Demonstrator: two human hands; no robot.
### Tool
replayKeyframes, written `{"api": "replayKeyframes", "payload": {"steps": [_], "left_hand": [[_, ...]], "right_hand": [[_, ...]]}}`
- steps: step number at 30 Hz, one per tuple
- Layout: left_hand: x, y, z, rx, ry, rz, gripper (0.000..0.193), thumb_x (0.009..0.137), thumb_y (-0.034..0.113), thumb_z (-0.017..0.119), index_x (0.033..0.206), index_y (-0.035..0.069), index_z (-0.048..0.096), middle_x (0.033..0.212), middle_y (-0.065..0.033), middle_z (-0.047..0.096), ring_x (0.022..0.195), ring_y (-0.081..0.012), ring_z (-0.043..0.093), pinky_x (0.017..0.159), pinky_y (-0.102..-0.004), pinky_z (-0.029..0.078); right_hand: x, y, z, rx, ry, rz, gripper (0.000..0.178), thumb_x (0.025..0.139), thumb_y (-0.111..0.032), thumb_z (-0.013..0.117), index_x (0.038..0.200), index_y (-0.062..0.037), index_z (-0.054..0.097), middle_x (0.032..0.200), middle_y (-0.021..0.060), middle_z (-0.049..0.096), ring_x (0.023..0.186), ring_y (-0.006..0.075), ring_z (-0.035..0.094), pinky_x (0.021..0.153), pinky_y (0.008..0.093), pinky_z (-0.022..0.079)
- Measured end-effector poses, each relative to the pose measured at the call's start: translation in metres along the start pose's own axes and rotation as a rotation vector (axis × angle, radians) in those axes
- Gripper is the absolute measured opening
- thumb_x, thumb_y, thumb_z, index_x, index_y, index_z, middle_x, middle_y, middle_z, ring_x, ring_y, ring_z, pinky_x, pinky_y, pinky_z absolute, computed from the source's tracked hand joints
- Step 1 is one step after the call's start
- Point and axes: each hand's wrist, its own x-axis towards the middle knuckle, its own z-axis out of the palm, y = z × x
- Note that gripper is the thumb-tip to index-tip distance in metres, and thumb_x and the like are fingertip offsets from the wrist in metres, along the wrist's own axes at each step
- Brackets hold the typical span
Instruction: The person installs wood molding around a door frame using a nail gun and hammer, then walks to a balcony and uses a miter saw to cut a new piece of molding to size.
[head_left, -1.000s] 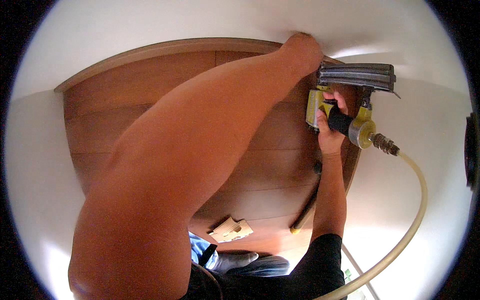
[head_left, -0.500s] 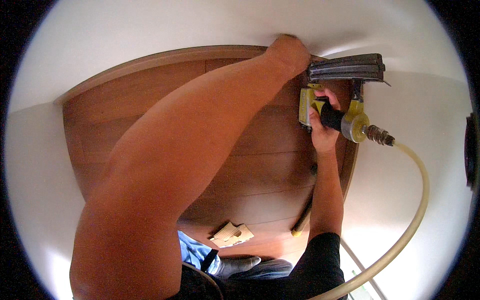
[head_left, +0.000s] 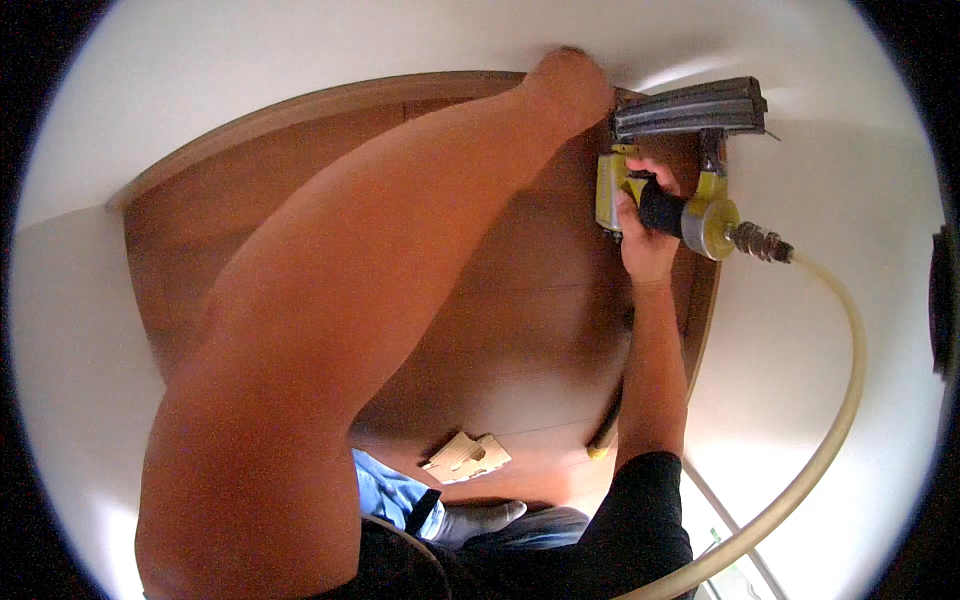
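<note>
My right hand (head_left: 648,250) is closed round the black grip of a yellow pneumatic nail gun (head_left: 713,228). Its long dark magazine (head_left: 690,112) lies crosswise in the far right corner, beside the wooden skirting board (head_left: 330,106). A pale air hose (head_left: 855,370) runs from the metal coupling at the gun's end. My left arm stretches across the view, and my left hand (head_left: 570,85) is at the foot of the far wall, next to the magazine's left end. The fingers of that hand are hidden, so whether they press or hold anything does not show.
Brown wood flooring (head_left: 500,350) spans the space between white walls. A torn piece of cardboard (head_left: 465,458) lies near my foot (head_left: 480,522). Beside my right forearm is a dark stick-shaped tool with a yellowish end (head_left: 600,445), partly hidden. The hose curves along the right wall.
The view has tilted slightly, so the far corner, nail gun and both hands appear a little higher. My grip on the gun is the same, and the left hand stays at the wall's foot.
</note>
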Motion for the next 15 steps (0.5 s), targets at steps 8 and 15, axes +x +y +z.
{"api": "replayKeyframes", "payload": {"steps": [8, 15], "left_hand": [[-0.004, 0.006, -0.023, 0.025, -0.115, -0.018, 0.028, 0.1, 0.024, 0.06, 0.107, 0.01, 0.083, 0.111, -0.013, 0.08, 0.106, -0.0315, 0.076, 0.092, -0.0456, 0.06], [-0.007, -0.004, 0.002, -0.052, 0.067, -0.045, 0.033, 0.098, 0.03, 0.059, 0.098, 0.007, 0.082, 0.095, -0.0182, 0.078, 0.092, -0.0373, 0.077, 0.085, -0.0523, 0.062]], "right_hand": [[-0.003, 0.003, 0.0, 0.091, 0.03, 0.012, 0.064, 0.094, 0.007, 0.07, 0.152, -0.0007, 0.046, 0.139, 0.0113, 0.062, 0.132, 0.0227, 0.057, 0.117, 0.0396, 0.041], [-0.006, 0.006, 0.007, 0.092, 0.043, 0.009, 0.063, 0.092, 0.004, 0.073, 0.15, -0.0016, 0.049, 0.136, 0.0113, 0.063, 0.129, 0.0241, 0.058, 0.116, 0.0409, 0.043]]}}
